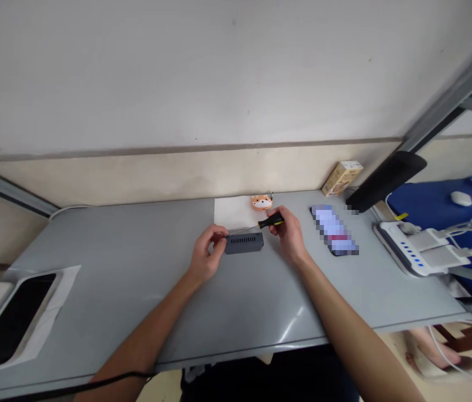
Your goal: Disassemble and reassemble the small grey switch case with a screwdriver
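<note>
A small dark grey box [244, 243] with a row of vent slots lies on the grey table [135, 279]. My left hand [207, 253] is closed on the box's left end, fingers pinching it. My right hand [289, 233] grips a screwdriver [270, 221] with a black and yellow handle. Its thin shaft points left toward the top left of the box. A white sheet of paper [231, 213] lies behind the box.
An orange animal-shaped trinket [261, 202] sits on the paper's far edge. A phone [335, 230] lies to the right, a small carton [342, 178] behind it. A white power strip with plugs [412, 249] sits at the right edge. A dark tablet [10, 321] lies at left.
</note>
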`<state>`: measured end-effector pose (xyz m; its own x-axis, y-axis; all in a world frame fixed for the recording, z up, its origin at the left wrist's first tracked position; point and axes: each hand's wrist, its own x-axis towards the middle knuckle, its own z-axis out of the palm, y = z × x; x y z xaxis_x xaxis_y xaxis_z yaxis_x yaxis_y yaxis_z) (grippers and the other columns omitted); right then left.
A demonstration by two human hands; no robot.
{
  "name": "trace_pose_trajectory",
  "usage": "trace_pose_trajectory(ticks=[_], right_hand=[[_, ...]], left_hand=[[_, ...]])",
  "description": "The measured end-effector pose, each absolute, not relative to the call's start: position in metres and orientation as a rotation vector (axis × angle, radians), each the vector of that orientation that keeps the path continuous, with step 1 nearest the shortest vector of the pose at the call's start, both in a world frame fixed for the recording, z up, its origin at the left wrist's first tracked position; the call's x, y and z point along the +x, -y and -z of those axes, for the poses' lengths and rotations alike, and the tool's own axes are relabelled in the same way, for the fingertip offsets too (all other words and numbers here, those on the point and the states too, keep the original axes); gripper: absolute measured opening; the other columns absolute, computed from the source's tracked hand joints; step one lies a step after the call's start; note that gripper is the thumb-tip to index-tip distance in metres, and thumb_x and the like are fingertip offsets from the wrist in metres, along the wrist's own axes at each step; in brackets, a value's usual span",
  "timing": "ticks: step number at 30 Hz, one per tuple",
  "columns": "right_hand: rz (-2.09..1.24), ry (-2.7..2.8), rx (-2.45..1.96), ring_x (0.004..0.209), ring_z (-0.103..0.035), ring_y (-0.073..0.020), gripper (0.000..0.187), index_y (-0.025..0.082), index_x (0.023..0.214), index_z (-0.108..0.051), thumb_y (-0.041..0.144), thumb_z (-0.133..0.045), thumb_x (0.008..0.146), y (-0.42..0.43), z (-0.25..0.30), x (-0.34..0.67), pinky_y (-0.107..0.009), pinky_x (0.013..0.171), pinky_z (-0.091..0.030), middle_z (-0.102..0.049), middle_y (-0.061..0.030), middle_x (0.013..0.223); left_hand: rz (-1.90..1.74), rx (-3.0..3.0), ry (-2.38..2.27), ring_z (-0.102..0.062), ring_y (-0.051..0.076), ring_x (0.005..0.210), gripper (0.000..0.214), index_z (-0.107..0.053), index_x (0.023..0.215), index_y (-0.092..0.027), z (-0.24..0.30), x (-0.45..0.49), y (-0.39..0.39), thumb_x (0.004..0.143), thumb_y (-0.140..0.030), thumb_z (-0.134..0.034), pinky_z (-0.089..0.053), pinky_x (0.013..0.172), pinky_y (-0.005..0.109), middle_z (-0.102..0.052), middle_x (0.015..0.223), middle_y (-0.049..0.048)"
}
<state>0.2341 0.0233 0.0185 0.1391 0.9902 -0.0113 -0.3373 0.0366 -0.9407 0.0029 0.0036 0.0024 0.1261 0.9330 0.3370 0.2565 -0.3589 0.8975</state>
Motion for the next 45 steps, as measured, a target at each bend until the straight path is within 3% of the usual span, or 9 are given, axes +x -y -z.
trace_pose_trajectory(ticks=[25,38,41,45], right_hand=[[-1.298,0.743,-0.962,0.052,-0.044,-0.0108,0.035,0.021,0.08,-0.067,0.054,-0.06,0.088,-0.025,-0.021,0.232,-0.028,0.051,-0.03,-0.053,0.0016,0.063],[-1.237,0.687,-0.912,0.051,-0.045,-0.0096,0.035,0.022,0.078,-0.065,0.056,-0.062,0.086,-0.027,-0.03,0.241,-0.027,0.049,-0.032,-0.059,0.0007,0.068],[-1.181,0.61,-0.908,0.05,-0.044,-0.0092,0.035,0.022,0.076,-0.061,0.055,-0.065,0.083,-0.031,-0.03,0.25,-0.027,0.047,-0.031,-0.059,0.0013,0.068],[-1.13,0.541,-0.938,0.047,-0.04,-0.0087,0.036,0.022,0.071,-0.056,0.055,-0.065,0.083,-0.037,-0.023,0.26,-0.028,0.046,-0.027,-0.053,0.0029,0.063]], left_hand=[[-1.242,1.715,-1.126,-0.058,0.018,0.081,0.016,-0.065,0.095,-0.022,0.0,0.001,-0.006,0.095,-0.036,-0.059,-0.044,0.072,0.03,-0.062,0.086,0.0036],[-1.315,1.699,-1.367,-0.056,0.015,0.072,0.018,-0.072,0.096,-0.022,-0.012,-0.01,-0.022,0.091,-0.039,-0.066,-0.044,0.069,0.028,-0.063,0.08,0.001],[-1.169,1.831,-1.507,-0.052,0.015,0.066,0.018,-0.074,0.098,-0.022,-0.013,-0.021,-0.047,0.09,-0.036,-0.066,-0.042,0.064,0.027,-0.061,0.076,0.0002],[-1.04,2.107,-1.529,-0.056,0.019,0.078,0.014,-0.076,0.094,-0.023,-0.003,-0.024,-0.07,0.089,-0.032,-0.067,-0.043,0.072,0.03,-0.063,0.083,0.0037]])
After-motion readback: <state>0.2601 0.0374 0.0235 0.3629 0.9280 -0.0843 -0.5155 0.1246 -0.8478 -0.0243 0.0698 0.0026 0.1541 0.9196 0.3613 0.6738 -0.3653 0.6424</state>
